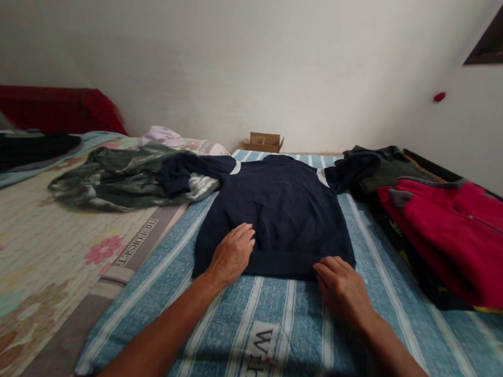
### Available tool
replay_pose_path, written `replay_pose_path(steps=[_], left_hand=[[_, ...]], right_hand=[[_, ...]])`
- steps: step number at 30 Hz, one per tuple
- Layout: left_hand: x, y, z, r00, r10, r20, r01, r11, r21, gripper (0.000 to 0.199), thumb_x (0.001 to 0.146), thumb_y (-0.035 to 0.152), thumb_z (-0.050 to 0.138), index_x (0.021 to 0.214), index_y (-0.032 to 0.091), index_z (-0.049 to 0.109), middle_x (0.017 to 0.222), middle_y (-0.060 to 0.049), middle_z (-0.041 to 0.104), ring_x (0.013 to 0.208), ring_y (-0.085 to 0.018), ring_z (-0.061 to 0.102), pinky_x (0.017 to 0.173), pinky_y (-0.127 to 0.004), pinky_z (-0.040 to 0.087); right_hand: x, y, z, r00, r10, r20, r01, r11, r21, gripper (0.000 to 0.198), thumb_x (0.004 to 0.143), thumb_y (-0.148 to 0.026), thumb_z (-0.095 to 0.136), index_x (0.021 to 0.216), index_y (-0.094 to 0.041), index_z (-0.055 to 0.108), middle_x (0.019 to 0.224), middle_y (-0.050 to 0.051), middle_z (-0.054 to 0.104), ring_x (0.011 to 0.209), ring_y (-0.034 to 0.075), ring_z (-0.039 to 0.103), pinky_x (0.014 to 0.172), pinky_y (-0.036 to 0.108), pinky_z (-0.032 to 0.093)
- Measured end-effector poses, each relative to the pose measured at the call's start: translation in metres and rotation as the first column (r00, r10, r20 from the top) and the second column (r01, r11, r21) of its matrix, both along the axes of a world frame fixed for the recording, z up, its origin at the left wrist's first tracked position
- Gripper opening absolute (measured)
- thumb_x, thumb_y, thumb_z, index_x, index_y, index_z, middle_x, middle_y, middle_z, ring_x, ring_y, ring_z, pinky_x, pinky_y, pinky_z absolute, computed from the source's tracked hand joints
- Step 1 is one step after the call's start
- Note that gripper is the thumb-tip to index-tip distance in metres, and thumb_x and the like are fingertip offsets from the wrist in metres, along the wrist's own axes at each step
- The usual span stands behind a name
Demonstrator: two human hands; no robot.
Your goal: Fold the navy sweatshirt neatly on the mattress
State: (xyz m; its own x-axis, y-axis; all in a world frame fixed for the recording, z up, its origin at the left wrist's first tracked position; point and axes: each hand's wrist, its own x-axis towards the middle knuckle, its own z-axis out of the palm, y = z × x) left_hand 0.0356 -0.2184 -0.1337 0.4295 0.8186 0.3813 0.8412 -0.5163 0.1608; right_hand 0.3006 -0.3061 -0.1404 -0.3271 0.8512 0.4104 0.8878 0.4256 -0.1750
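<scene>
A navy long-sleeved sweatshirt (280, 208) lies spread flat on the bed, its collar toward the wall and its hem toward me. White patches mark both shoulders, and the sleeves reach out to either side. My left hand (233, 253) rests on the lower left part of the sweatshirt, fingers stretched out over the cloth. At the hem's right corner, my right hand (343, 284) has its fingers bent over the edge; its thumb is hidden.
Under the sweatshirt is a blue striped cloth (264, 304). A grey-green patterned garment (123, 176) lies left, touching the left sleeve. On the right are a folded red fleece (459, 237) and dark clothes (391, 166). A cardboard box (263, 142) stands by the wall.
</scene>
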Motion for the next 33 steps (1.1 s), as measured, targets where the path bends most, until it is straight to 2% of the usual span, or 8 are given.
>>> replay_pose_path(steps=[2, 5, 11, 19, 25, 29, 33], left_hand=[[0.009, 0.001, -0.002, 0.998, -0.036, -0.042, 0.032, 0.995, -0.091, 0.04, 0.091, 0.031, 0.032, 0.119, 0.012, 0.053, 0.132, -0.013, 0.05, 0.127, -0.022, 0.04, 0.104, -0.04, 0.036], [0.013, 0.005, -0.003, 0.991, -0.022, -0.129, -0.007, 0.976, -0.218, 0.048, 0.092, 0.04, 0.03, 0.127, 0.011, 0.047, 0.139, -0.013, 0.043, 0.132, -0.023, 0.032, 0.105, -0.042, 0.031], [0.011, 0.007, 0.002, 0.981, 0.005, -0.196, -0.064, 0.953, -0.297, 0.053, 0.093, 0.043, 0.026, 0.132, 0.013, 0.043, 0.144, -0.012, 0.036, 0.136, -0.023, 0.025, 0.107, -0.043, 0.025], [0.014, 0.006, 0.004, 0.97, 0.014, -0.245, -0.089, 0.95, -0.299, 0.052, 0.093, 0.042, 0.025, 0.133, 0.013, 0.042, 0.145, -0.011, 0.034, 0.136, -0.022, 0.024, 0.108, -0.042, 0.025], [0.012, 0.008, 0.001, 0.971, 0.013, -0.24, -0.075, 0.965, -0.251, 0.051, 0.093, 0.041, 0.026, 0.132, 0.013, 0.043, 0.144, -0.011, 0.036, 0.134, -0.023, 0.027, 0.106, -0.042, 0.027], [0.01, 0.008, -0.003, 0.976, 0.024, -0.219, -0.069, 0.977, -0.2, 0.045, 0.092, 0.036, 0.03, 0.127, 0.013, 0.048, 0.14, -0.012, 0.042, 0.132, -0.024, 0.033, 0.104, -0.043, 0.032], [0.016, 0.005, -0.002, 0.986, 0.054, -0.155, -0.064, 0.996, -0.063, 0.035, 0.089, 0.025, 0.036, 0.117, 0.015, 0.054, 0.132, -0.013, 0.051, 0.127, -0.025, 0.04, 0.103, -0.048, 0.031]], right_hand=[[0.011, -0.003, 0.003, 0.998, -0.024, 0.05, 0.027, 0.997, -0.073, 0.021, 0.081, -0.005, 0.047, 0.081, -0.018, 0.064, 0.08, 0.005, 0.058, 0.078, 0.019, 0.049, 0.068, 0.028, 0.037], [0.019, -0.007, 0.006, 0.995, -0.043, 0.093, 0.057, 0.986, -0.156, 0.022, 0.082, -0.005, 0.046, 0.081, -0.018, 0.063, 0.081, 0.005, 0.058, 0.079, 0.018, 0.05, 0.067, 0.028, 0.036], [0.022, -0.004, 0.006, 0.99, -0.042, 0.135, 0.067, 0.98, -0.188, 0.021, 0.082, -0.004, 0.045, 0.073, -0.018, 0.058, 0.077, 0.004, 0.055, 0.076, 0.017, 0.048, 0.062, 0.027, 0.033], [0.028, -0.006, 0.0, 0.996, 0.038, 0.086, -0.03, 0.995, -0.091, 0.021, 0.073, 0.002, 0.046, 0.068, -0.017, 0.054, 0.071, 0.004, 0.052, 0.069, 0.017, 0.045, 0.059, 0.028, 0.029], [0.032, -0.008, -0.003, 0.998, 0.051, 0.046, -0.046, 0.995, -0.092, 0.02, 0.081, -0.003, 0.043, 0.07, -0.017, 0.054, 0.073, 0.003, 0.051, 0.07, 0.017, 0.044, 0.06, 0.028, 0.029], [0.031, -0.008, -0.003, 0.997, 0.067, 0.025, -0.064, 0.992, -0.11, 0.02, 0.084, -0.006, 0.043, 0.071, -0.017, 0.054, 0.075, 0.004, 0.052, 0.071, 0.016, 0.045, 0.061, 0.027, 0.031], [0.031, -0.007, -0.003, 0.997, 0.072, 0.02, -0.069, 0.99, -0.122, 0.018, 0.084, -0.008, 0.045, 0.072, -0.018, 0.055, 0.076, 0.003, 0.054, 0.073, 0.016, 0.047, 0.063, 0.027, 0.032]])
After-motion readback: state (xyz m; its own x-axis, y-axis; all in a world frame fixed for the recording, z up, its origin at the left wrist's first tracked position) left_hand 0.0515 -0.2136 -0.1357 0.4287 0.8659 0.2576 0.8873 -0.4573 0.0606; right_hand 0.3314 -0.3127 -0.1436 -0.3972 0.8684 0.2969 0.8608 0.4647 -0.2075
